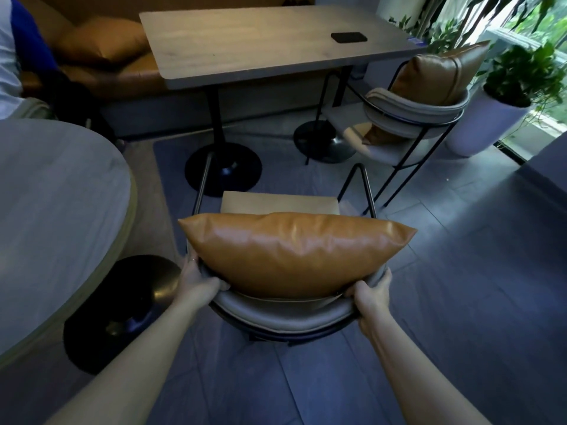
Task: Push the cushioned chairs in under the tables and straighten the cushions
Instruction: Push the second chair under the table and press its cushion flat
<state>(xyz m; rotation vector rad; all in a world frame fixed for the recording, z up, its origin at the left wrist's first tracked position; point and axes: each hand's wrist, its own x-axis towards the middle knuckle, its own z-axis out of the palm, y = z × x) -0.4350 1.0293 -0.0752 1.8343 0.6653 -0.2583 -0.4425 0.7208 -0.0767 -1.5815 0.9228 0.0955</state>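
The floor (445, 286) is laid with large grey tiles. A rectangular table (245, 47) with a pale wood-grain top stands at the far side on a black post and round black base; its long axis runs left to right. A round table (52, 204) with a pale grey top occupies the left edge of the view, above its own round black base.

The near chair (285, 317) stands on the floor in front of the rectangular table, clear of the table's near edge and not under it. The seat faces the table; the curved backrest faces the person. The backrest is a padded grey band on a thin black metal frame, and the seat pad is flat, square and tan.

A cushion (294, 253) of smooth, glossy tan leather-like material stands on the seat, leaning against the inside of the backrest. Its long axis runs left to right, parallel to the table's near edge.

A second chair (417, 118) of the same type stands at the table's right end, angled toward it, with a second cushion (441, 75) upright against its backrest.

The left hand (196, 277) is closed around the left end of the backrest. The right hand (371, 292) is closed around the right end.

A flat black phone (349, 37) lies near the table's far right corner.
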